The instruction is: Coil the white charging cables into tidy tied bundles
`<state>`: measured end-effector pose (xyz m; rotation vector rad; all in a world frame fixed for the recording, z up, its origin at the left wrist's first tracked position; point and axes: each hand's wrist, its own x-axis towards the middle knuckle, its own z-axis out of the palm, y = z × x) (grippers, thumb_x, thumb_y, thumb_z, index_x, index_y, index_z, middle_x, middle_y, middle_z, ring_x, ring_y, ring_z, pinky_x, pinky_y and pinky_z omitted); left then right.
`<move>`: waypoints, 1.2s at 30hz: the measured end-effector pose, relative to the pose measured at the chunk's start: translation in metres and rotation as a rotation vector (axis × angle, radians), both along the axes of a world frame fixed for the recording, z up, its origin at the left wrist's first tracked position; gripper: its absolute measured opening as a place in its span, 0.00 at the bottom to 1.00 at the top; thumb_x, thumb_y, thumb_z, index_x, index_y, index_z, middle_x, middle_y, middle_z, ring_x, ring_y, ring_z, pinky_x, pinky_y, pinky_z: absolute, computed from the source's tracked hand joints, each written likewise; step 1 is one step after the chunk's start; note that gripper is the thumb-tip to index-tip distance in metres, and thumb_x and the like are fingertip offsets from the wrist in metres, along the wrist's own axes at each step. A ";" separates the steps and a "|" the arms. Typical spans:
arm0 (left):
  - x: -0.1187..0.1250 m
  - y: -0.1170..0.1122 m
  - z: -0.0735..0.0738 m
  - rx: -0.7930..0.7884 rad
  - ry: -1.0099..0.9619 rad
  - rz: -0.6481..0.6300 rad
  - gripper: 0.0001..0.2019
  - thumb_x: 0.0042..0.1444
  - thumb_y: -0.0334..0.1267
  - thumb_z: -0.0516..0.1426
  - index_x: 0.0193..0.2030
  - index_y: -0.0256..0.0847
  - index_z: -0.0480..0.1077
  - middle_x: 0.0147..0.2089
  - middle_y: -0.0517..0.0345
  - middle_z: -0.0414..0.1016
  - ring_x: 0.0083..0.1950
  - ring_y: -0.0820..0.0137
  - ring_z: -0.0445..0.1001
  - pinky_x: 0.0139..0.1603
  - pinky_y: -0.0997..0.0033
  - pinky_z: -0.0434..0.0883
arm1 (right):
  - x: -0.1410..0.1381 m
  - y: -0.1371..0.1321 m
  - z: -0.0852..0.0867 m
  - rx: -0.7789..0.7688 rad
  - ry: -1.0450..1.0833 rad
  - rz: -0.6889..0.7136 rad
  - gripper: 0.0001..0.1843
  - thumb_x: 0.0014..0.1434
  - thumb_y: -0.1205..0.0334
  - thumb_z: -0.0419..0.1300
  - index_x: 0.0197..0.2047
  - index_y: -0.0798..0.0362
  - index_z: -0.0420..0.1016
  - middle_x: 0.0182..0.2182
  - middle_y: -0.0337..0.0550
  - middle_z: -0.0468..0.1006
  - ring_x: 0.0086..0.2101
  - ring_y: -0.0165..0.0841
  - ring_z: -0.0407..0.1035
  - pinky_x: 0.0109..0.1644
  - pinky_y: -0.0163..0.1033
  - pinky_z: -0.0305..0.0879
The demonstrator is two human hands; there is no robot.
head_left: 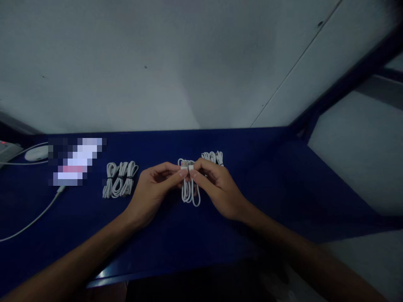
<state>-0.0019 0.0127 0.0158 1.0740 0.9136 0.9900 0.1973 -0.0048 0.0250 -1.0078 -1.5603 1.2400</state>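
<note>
My left hand [155, 188] and my right hand [217, 184] meet over the middle of a dark blue table [170, 239]. Both pinch the top end of a looped white cable [189, 193], fingertips almost touching, and its loops hang down between the hands. Just behind my right hand lies another coiled white cable [213, 157], partly hidden by my fingers. To the left of my left hand lie several white cables tied in bundles [120, 179].
A blurred-out object [75, 161] lies at the left with a white wire [34, 218] running from it toward the front edge. A white mouse [36, 153] and a grey device [6, 150] sit at the far left. A pale wall stands behind the table.
</note>
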 end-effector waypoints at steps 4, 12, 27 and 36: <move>0.001 -0.001 0.000 -0.001 0.004 -0.001 0.07 0.62 0.40 0.71 0.42 0.39 0.83 0.37 0.55 0.82 0.39 0.71 0.79 0.45 0.73 0.76 | 0.000 0.000 0.000 -0.010 0.010 0.011 0.13 0.76 0.56 0.59 0.38 0.49 0.73 0.32 0.38 0.78 0.32 0.33 0.74 0.38 0.43 0.71; 0.001 0.000 0.001 -0.002 0.006 0.016 0.07 0.61 0.40 0.71 0.40 0.39 0.84 0.37 0.54 0.83 0.38 0.72 0.78 0.44 0.73 0.76 | 0.001 0.000 -0.001 0.002 0.011 0.010 0.13 0.76 0.56 0.58 0.37 0.49 0.72 0.30 0.37 0.77 0.31 0.33 0.74 0.38 0.42 0.71; 0.004 -0.001 0.008 -0.009 0.017 0.032 0.06 0.58 0.39 0.73 0.39 0.42 0.87 0.35 0.55 0.83 0.37 0.71 0.78 0.43 0.73 0.77 | 0.001 0.001 -0.002 0.022 0.030 -0.002 0.12 0.75 0.57 0.60 0.37 0.49 0.74 0.32 0.37 0.78 0.30 0.31 0.74 0.37 0.41 0.71; 0.004 -0.002 0.009 -0.021 0.014 0.039 0.06 0.57 0.40 0.74 0.40 0.42 0.87 0.35 0.55 0.84 0.37 0.72 0.78 0.43 0.73 0.77 | 0.001 0.000 -0.003 0.015 0.046 0.000 0.11 0.75 0.57 0.60 0.37 0.49 0.74 0.32 0.37 0.78 0.30 0.31 0.74 0.36 0.41 0.72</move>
